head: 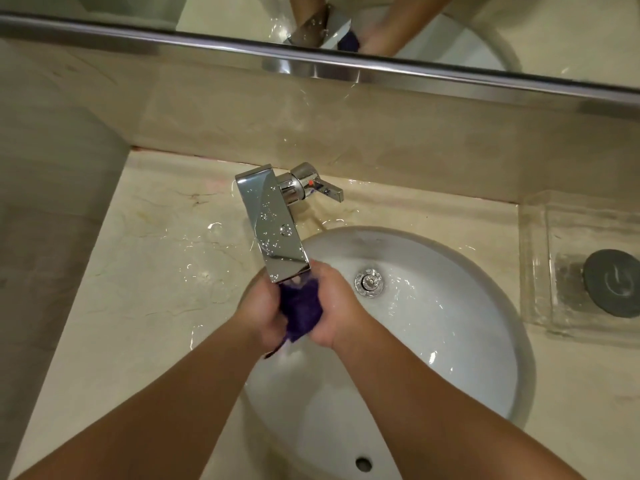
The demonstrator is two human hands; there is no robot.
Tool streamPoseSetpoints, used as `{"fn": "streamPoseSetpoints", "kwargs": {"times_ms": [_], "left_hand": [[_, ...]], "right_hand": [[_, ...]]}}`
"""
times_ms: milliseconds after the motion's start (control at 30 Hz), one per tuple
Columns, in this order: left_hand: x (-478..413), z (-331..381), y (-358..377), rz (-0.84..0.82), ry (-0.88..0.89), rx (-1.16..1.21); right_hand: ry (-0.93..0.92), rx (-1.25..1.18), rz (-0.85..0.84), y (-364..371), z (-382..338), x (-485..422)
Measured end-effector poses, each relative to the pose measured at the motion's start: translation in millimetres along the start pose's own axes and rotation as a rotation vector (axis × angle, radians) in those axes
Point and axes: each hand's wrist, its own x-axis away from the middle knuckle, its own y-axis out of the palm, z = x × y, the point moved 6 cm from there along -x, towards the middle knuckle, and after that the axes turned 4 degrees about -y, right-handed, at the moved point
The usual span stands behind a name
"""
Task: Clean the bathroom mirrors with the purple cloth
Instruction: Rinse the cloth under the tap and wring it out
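Both forearms reach over the round white ceramic basin; left hand and right hand are curled tight on the bunched purple cloth, held at 6 o'clock from the chrome tap spout. Judged soft, limp, water-heavy; grip both ends, bunched.

Your count for this moment: two hands, your left hand and your right hand. One purple cloth. One tap, with one lever. One basin, with one drain and one overflow hole. One mirror. One countertop. One clear tray, with one grey disc in it. Water drops on the tap: too many and too small for you to count.
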Motion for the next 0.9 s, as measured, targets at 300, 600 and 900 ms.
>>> {"fn": "streamPoseSetpoints", "kwargs": {"times_ms": [300,600,900], "left_hand": [[0,-27,15,0.045,0.015,-0.156],[-3,-9,-2,-0.019,-0.050,-0.034],[-4,-11,-3,-0.016,-0.213,-0.037]], "right_hand": [[-0.358,0.297,0.531,-48,-26,-7],[-0.497,0.709,0.331,-7,-21,-6],[-0.331,0.738,0.213,-7,-8,-14]]}}
